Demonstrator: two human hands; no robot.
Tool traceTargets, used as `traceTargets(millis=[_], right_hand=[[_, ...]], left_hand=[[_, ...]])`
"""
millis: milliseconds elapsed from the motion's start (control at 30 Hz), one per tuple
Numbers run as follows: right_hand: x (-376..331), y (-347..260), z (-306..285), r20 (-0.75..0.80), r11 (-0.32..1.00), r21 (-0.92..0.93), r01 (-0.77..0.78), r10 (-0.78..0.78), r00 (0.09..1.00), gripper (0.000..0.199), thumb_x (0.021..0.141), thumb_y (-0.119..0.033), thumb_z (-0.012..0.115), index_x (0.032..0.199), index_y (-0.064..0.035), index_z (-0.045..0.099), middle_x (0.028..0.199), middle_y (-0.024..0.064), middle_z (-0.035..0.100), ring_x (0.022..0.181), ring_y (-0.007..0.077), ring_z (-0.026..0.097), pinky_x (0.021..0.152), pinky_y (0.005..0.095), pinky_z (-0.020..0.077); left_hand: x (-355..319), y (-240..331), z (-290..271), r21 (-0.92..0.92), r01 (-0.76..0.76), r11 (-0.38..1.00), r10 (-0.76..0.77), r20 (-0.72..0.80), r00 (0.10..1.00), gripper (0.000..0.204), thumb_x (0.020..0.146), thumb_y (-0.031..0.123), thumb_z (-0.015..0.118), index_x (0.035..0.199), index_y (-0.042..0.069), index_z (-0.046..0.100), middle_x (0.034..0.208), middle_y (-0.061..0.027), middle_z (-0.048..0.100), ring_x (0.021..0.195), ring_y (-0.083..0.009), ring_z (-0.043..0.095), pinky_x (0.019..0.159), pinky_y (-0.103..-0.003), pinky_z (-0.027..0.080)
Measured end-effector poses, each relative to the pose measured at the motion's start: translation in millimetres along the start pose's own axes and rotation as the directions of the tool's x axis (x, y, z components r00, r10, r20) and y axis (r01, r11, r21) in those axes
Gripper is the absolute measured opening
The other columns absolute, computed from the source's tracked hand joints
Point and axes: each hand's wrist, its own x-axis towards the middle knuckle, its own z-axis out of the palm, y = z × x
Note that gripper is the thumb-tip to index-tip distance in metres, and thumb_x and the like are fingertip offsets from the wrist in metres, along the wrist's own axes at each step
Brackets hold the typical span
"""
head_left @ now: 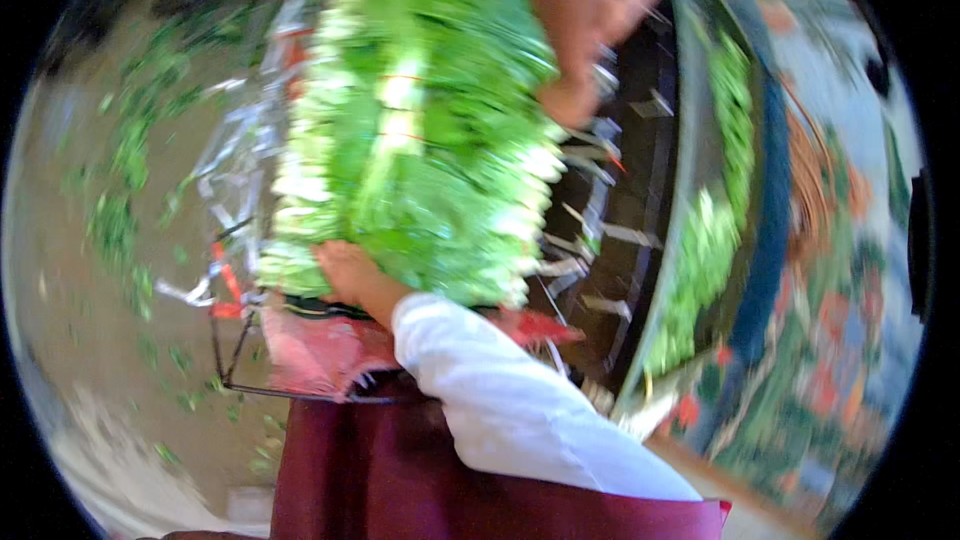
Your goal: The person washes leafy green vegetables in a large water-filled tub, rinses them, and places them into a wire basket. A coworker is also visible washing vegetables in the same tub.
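A big bundle of leafy greens (420,130) fills the blurred middle of the view, lying over a wire rack with silvery strips (235,155). My right hand (345,275), in a white sleeve, reaches in from the lower edge and grips the bundle's near edge, with its fingers tucked under the leaves. Another person's bare hand (580,30) comes down from the top edge and presses on the far right side of the bundle. My left hand is out of sight.
A wide metal basin (690,140) with more greens (715,230) stands to the right, on a patterned mat (840,270). Loose leaf scraps (120,160) litter the floor on the left. Red cloth (320,350) and a maroon garment (370,470) lie below.
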Motion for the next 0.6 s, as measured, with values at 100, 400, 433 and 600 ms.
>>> traceTargets(millis=[100, 400, 433, 600], right_hand=[[-46.3, 5.7, -76.1, 0.035, 0.959, 0.258, 0.117, -0.130, 0.991, 0.067, 0.079, -0.037, 0.080, 0.132, -0.0042, 0.056, 0.131, 0.0163, 0.057, 0.121, 0.0347, 0.054, 0.101, 0.0451, 0.0442], [-496.0, 153.3, -158.7, -0.775, 0.618, 0.627, -0.474, 0.551, -0.308, 0.023, 0.079, 0.007, 0.054, 0.098, -0.0035, 0.064, 0.096, 0.0149, 0.065, 0.088, 0.0325, 0.064, 0.080, 0.0400, 0.0518], [-527.6, 182.4, -128.0, -0.758, 0.559, 0.621, -0.549, 0.606, -0.241, 0.021, 0.079, 0.005, 0.057, 0.096, -0.0036, 0.064, 0.090, 0.0145, 0.065, 0.084, 0.0296, 0.065, 0.078, 0.0382, 0.0519], [-586.4, 238.5, -66.4, -0.381, 0.352, 0.917, -0.186, 0.639, -0.668, 0.021, 0.084, -0.004, 0.064, 0.104, -0.0031, 0.062, 0.107, 0.0156, 0.064, 0.097, 0.0288, 0.063, 0.086, 0.0372, 0.0500]], left_hand=[[62.7, 32.4, 10.4, -0.176, -0.232, 0.957, 0.272, 0.261, 0.926, 0.040, 0.079, 0.032, 0.080, 0.111, 0.009, 0.072, 0.107, -0.0176, 0.071, 0.096, -0.0313, 0.069, 0.096, -0.051, 0.049], [87.9, 77.3, 111.1, 0.003, 0.021, 1.000, -0.020, 0.347, 0.937, 0.061, 0.082, 0.026, 0.076, 0.130, -0.002, 0.053, 0.105, -0.0183, 0.068, 0.097, -0.0252, 0.066, 0.094, -0.040, 0.050], [89.4, 75.8, 131.6, -0.109, 0.222, 0.969, -0.185, 0.276, 0.943, 0.070, 0.076, 0.029, 0.081, 0.132, -0.002, 0.052, 0.102, -0.0152, 0.068, 0.096, -0.0243, 0.065, 0.089, -0.038, 0.051], [115.7, 98.3, 221.3, 0.008, 0.376, 0.927, -0.371, 0.171, 0.913, 0.062, 0.084, 0.023, 0.077, 0.134, -0.002, 0.051, 0.105, -0.0140, 0.067, 0.096, -0.0219, 0.064, 0.088, -0.038, 0.051]])
